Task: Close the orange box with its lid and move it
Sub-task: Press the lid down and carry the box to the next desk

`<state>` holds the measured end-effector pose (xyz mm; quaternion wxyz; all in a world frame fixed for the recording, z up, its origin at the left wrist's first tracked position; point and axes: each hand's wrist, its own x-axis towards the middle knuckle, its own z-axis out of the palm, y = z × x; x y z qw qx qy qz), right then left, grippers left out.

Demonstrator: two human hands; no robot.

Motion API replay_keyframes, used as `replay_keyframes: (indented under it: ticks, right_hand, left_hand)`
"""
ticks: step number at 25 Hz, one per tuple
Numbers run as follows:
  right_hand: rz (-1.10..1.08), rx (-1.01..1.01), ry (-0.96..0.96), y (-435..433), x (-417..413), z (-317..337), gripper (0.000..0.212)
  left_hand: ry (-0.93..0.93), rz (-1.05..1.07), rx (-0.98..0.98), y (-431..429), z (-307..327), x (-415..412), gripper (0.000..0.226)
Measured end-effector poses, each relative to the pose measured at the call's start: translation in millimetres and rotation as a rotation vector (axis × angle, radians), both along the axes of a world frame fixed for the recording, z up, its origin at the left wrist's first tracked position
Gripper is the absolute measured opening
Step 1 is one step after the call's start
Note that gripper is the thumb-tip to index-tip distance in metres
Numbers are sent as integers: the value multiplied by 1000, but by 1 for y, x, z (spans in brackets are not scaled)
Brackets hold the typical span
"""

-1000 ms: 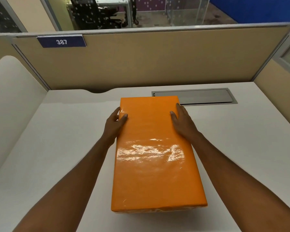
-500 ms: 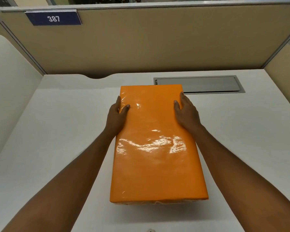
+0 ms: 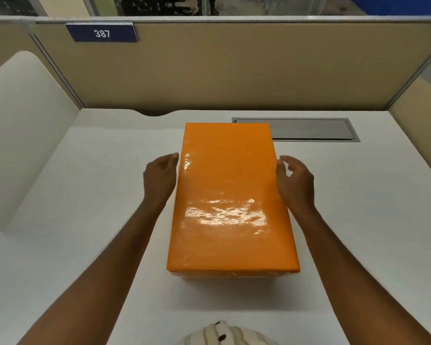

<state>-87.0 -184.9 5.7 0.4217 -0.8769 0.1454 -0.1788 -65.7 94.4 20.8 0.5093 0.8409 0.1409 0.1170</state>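
The orange box [image 3: 230,200] lies lengthwise in the middle of the white desk, its glossy orange lid seated flat on top. My left hand [image 3: 159,178] hovers just off the box's left edge, fingers curled and apart, holding nothing. My right hand [image 3: 295,181] is beside the right edge, fingers spread and lifted off the lid, slightly blurred. Neither hand grips the box. Below the lid's near edge a thin strip of the box's base shows.
A grey cable hatch [image 3: 309,129] is set into the white desk [image 3: 85,220] behind the box on the right. Beige partition walls [image 3: 234,70] close the back and both sides; a blue sign [image 3: 101,33] reads 387. A striped garment [image 3: 224,336] shows at the bottom edge.
Both hands have come off the lid's sides and opened, drawing slightly outward. The box sits still on the desk; the view has shifted a little.
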Motion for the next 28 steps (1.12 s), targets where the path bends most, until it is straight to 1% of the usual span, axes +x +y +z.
replay_keyframes:
  ticks: [3, 5, 7, 8, 11, 14, 19, 23, 26, 28]
  right_hand:
    - [165, -40, 201, -4, -50, -14, 58]
    - [238, 14, 323, -2, -70, -24, 69]
    - [260, 85, 350, 3, -79, -28, 78]
    - [248, 113, 336, 5, -80, -30, 80]
    - [225, 168, 323, 6, -81, -31, 72]
    - [234, 148, 319, 6, -80, -33, 61]
    - [213, 147, 299, 8, -81, -36, 57]
    - [209, 193, 299, 7, -79, -34, 56]
    - [215, 264, 295, 7, -81, -32, 52]
    - [204, 392, 296, 4, -84, -29, 47]
  left_hand:
    - [113, -133, -10, 2, -11, -50, 34]
    - [206, -146, 2, 0, -18, -71, 51]
    - [291, -156, 2, -3, -23, -86, 66]
    - [313, -177, 5, -3, -26, -92, 69]
    - [287, -259, 32, -6, -34, -107, 60]
    - [235, -238, -27, -8, -35, -109, 49]
    - [208, -220, -96, -7, -37, -111, 41]
    - [202, -203, -135, -8, -32, -112, 35]
    - [207, -203, -124, -7, -30, -114, 30]
    - [235, -222, -108, -6, -26, -114, 36]
